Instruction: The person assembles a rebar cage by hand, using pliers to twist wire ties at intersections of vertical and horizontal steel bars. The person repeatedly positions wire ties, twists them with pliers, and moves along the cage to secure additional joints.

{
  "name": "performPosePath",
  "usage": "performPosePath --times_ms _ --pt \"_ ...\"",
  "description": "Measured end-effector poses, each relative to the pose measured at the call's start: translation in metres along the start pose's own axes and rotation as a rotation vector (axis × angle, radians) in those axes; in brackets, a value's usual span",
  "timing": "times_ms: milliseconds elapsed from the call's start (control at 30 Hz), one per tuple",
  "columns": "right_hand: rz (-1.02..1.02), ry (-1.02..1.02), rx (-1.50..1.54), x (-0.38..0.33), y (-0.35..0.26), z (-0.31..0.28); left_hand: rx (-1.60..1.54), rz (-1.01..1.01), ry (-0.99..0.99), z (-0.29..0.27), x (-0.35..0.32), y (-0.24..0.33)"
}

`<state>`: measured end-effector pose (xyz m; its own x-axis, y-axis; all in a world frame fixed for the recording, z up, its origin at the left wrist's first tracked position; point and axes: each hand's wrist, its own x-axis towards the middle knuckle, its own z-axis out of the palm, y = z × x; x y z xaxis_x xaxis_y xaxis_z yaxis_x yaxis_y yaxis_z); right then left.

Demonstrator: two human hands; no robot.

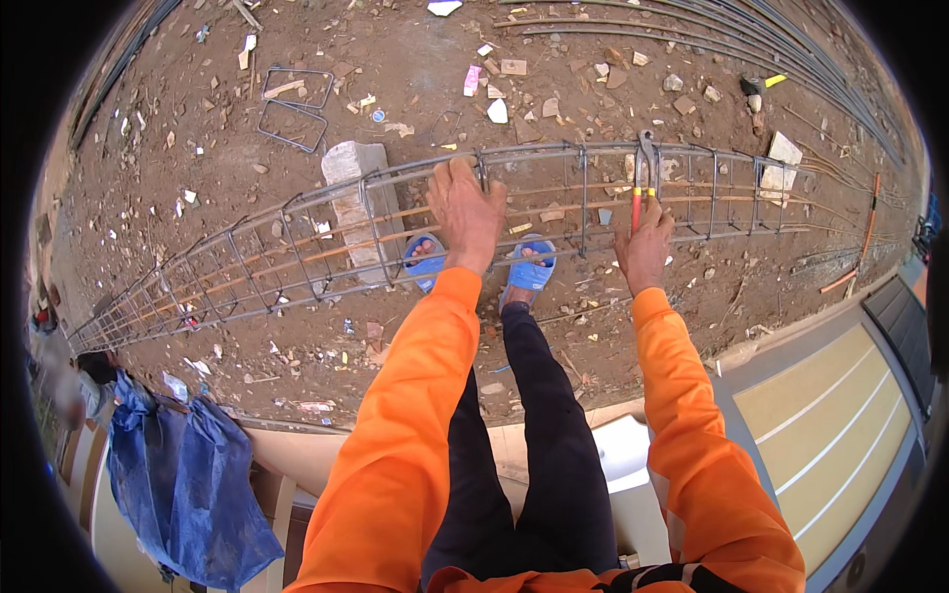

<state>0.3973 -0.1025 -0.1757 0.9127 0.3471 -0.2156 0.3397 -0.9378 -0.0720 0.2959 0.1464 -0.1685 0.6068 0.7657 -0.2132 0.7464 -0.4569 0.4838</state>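
Note:
A long rebar cage (583, 203) of thin bars and square stirrups stretches across in front of me. My left hand (465, 212) reaches over it, its fingers curled at the far upper bar beside a stirrup. In my right hand (645, 242) are tying pincers (638, 193) with red and yellow handles. Their metal head rests at the far upper bar, close to another stirrup; whether the jaws bite on wire is too small to tell. Beneath the cage, left of my left hand, lies a concrete block (346, 208).
Loose rods (712, 30) lie at the far right, and two bent stirrups (295, 107) at the far left. Stone and tile bits litter the dirt (415, 89). A blue tarp (198, 484) hangs near left. My blue sandals (532, 269) stand against the cage's near side.

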Motion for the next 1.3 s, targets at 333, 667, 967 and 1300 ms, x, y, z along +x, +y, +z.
performPosePath --times_ms 333,667,967,1300 --pt "0.549 -0.554 0.894 0.026 0.008 -0.012 -1.605 -1.072 -0.291 -0.008 -0.011 -0.001" --pt "-0.006 -0.971 0.444 0.018 -0.081 -0.076 -1.479 -1.036 -0.161 -0.008 -0.027 0.009" --pt "0.015 -1.206 0.409 0.047 -0.102 -0.074 -1.508 -1.013 -0.142 -0.002 -0.03 0.002" --pt "-0.294 -1.078 0.18 0.043 -0.101 -0.071 -1.422 -0.945 -0.11 0.001 -0.033 0.008"
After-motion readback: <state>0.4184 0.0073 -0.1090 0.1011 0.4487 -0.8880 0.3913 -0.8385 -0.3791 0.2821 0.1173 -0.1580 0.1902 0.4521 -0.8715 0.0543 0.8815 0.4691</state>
